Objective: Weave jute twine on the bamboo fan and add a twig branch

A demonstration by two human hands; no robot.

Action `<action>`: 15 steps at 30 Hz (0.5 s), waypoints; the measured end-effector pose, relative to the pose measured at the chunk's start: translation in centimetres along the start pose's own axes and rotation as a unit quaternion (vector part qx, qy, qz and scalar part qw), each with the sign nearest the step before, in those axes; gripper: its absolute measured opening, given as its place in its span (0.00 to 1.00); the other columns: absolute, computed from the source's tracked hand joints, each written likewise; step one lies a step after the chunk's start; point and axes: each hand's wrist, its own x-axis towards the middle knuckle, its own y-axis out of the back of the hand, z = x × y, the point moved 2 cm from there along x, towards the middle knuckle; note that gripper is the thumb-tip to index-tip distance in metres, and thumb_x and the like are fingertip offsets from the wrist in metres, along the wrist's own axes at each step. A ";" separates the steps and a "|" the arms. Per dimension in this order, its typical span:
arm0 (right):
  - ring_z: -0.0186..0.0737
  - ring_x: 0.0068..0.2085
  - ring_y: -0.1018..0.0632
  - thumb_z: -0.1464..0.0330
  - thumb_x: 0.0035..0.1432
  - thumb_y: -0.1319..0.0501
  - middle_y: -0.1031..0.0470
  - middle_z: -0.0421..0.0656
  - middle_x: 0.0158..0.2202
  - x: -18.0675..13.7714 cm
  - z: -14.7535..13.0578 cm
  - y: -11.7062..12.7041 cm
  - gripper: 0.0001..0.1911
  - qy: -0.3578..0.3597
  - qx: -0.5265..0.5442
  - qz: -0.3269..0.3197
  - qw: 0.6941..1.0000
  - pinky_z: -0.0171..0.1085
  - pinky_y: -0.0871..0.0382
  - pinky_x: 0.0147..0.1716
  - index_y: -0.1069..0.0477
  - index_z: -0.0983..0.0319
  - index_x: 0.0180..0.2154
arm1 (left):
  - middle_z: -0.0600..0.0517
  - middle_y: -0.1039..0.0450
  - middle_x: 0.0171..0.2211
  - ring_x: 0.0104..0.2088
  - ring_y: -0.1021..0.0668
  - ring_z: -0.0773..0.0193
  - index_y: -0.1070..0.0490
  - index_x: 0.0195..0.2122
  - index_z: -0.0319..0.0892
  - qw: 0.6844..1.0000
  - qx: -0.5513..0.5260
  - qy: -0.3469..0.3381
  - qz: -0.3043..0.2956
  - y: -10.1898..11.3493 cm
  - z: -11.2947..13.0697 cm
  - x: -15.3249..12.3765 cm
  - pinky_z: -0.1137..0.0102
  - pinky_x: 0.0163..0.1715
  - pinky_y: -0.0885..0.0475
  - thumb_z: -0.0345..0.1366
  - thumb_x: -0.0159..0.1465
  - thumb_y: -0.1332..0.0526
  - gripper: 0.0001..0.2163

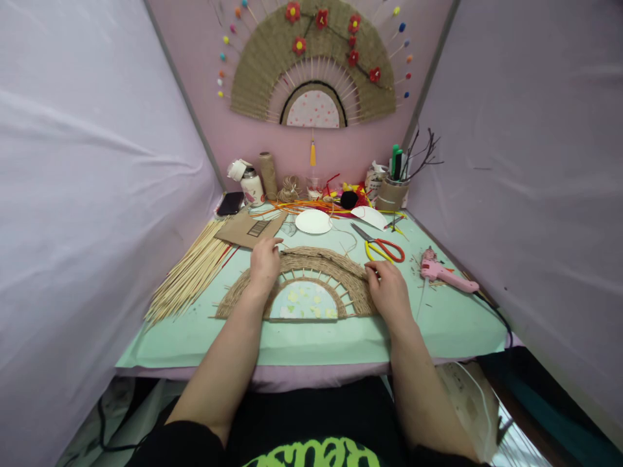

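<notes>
1. A half-round fan of brown jute twine woven over thin wooden spokes [311, 275] lies flat on the pale green table mat [438, 324], just in front of the person, its pale flowered paper centre facing up.
2. The left hand [265, 263] rests palm down on the fan's upper left band, fingers spread flat and loose, gripping nothing.
3. The right hand [389, 288] sits on the fan's right end, fingertips curled onto the woven edge (whether they pinch a strand of twine is too small to tell).
4. Judged from this, the step in hand is pressing and tidying the woven rows; the next move seems to call for holding the left side still while the right fingers work the edge.
5. Red-and-yellow-handled scissors [382, 246] and a pink glue gun [445, 272] lie near the right hand, a bundle of bare bamboo sticks [189, 275] off to the left.
</notes>
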 end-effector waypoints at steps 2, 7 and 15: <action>0.43 0.40 0.29 0.67 0.61 0.47 0.27 0.47 0.36 -0.1 -0.3 -0.3 0.11 0.014 -0.007 -0.038 0.999 0.40 0.38 0.42 0.27 0.62 0.36 | 0.46 0.25 0.43 0.46 0.26 0.56 0.25 0.44 0.39 1.000 0.005 0.018 0.014 0.4 -0.7 0.3 0.63 0.49 0.33 0.27 0.61 0.49 0.16; 0.45 0.42 0.29 0.65 0.60 0.43 0.25 0.44 0.37 -0.2 -0.5 -0.4 0.09 -0.002 -0.072 -0.082 0.994 0.41 0.43 0.40 0.25 0.59 0.35 | 0.46 0.26 0.46 0.49 0.28 0.54 0.24 0.45 0.43 0.996 0.052 0.013 -0.064 0.0 -0.7 0.1 0.60 0.50 0.35 0.28 0.60 0.46 0.15; 0.42 0.41 0.29 0.67 0.59 0.43 0.25 0.43 0.34 -0.1 -0.9 -0.2 0.09 -0.009 -0.108 -0.098 0.989 0.40 0.48 0.37 0.24 0.59 0.31 | 0.48 0.26 0.47 0.50 0.28 0.53 0.24 0.45 0.46 0.990 0.073 0.006 -0.120 -0.3 0.1 -0.2 0.58 0.50 0.35 0.28 0.62 0.49 0.17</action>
